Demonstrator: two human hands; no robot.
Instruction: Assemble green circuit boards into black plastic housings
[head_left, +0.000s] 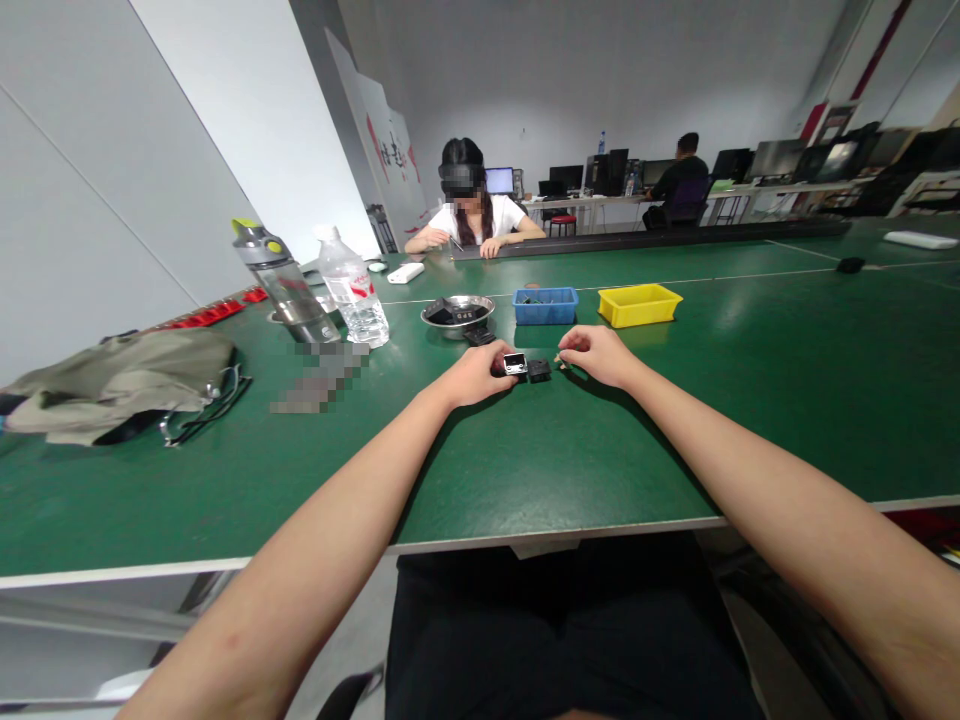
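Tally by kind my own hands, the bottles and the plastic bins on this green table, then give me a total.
Hands: 2 (left hand, right hand)
Bottles: 2 (clear bottle, grey bottle)
Plastic bins: 2 (blue bin, yellow bin)
Total: 6

Running open over green tabletop (772,350) right of the yellow bin (641,314), but meeting the blue bin (545,312), metal bowl (490,308) and water bottle (358,300) to its left, and a dark bar (645,240) behind.

From here, the left hand (484,373) grips a small black-and-white part (515,364) mid-frame, a black piece (538,371) just beside it; the right hand (595,355) pinches something tiny and tan (561,361) over the green worktop (480,470), below a blue bin (545,306).
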